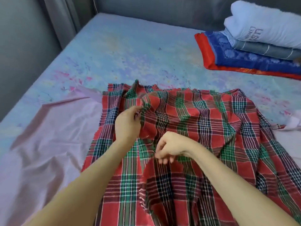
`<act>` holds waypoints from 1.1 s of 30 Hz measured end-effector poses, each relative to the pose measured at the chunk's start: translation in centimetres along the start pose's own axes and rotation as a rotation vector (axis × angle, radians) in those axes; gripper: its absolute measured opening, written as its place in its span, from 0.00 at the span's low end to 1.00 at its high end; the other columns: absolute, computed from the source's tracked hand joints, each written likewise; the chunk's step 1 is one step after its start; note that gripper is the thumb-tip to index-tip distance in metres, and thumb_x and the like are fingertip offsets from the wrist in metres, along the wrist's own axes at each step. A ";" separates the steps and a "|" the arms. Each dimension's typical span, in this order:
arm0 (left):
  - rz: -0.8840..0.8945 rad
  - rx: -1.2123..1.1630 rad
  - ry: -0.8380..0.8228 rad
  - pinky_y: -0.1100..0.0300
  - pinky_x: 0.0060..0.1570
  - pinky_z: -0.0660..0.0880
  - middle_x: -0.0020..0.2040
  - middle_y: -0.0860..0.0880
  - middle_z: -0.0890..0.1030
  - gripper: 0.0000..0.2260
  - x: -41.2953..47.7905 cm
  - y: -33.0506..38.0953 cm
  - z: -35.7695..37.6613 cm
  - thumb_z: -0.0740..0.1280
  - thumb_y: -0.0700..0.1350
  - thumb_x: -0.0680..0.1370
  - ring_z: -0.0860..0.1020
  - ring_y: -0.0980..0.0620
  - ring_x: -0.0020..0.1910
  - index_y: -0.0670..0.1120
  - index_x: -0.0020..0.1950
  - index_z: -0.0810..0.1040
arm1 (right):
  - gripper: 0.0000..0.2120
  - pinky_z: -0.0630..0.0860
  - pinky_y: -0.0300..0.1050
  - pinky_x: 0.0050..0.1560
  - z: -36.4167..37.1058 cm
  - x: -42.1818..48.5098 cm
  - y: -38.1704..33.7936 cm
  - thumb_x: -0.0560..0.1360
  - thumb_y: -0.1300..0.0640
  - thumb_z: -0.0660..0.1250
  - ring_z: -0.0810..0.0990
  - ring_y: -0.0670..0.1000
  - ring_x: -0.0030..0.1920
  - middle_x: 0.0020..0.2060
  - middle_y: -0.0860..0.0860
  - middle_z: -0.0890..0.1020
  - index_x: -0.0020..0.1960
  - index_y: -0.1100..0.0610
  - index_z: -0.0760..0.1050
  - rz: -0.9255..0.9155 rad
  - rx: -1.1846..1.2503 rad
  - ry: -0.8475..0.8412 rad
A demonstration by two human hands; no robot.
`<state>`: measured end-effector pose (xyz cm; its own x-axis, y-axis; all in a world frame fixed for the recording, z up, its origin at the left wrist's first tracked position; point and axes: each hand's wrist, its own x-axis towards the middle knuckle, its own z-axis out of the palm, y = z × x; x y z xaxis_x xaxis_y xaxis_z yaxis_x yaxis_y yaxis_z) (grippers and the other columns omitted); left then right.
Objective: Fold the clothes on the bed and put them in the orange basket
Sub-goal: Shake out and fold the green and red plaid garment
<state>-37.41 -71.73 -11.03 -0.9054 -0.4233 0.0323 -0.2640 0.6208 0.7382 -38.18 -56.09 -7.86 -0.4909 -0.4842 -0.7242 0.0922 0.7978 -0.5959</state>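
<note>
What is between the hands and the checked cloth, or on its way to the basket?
Nothing stands between them. The left hand pinches a fold of the cloth, and the right hand curls its fingers right at it. The basket is not in view, so that way cannot be judged.

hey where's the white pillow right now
In the head view, the white pillow sits at the far right of the bed, stacked on a grey folded cloth and a blue and red blanket, beyond the plaid cloth.
</note>
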 end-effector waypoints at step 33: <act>-0.026 1.004 -0.681 0.30 0.66 0.54 0.76 0.52 0.35 0.46 10.4 -24.4 -3.4 0.60 0.73 0.67 0.40 0.45 0.76 0.63 0.73 0.34 | 0.05 0.77 0.44 0.40 -1.8 8.9 3.5 0.72 0.49 0.69 0.82 0.49 0.44 0.40 0.42 0.83 0.42 0.49 0.82 -0.150 -1.045 0.475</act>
<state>-39.25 -93.56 -26.43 -0.8057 -0.1973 -0.5585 -0.1519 0.9802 -0.1270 -43.79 -57.01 -15.80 -0.7325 -0.5924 -0.3353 -0.6471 0.7589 0.0728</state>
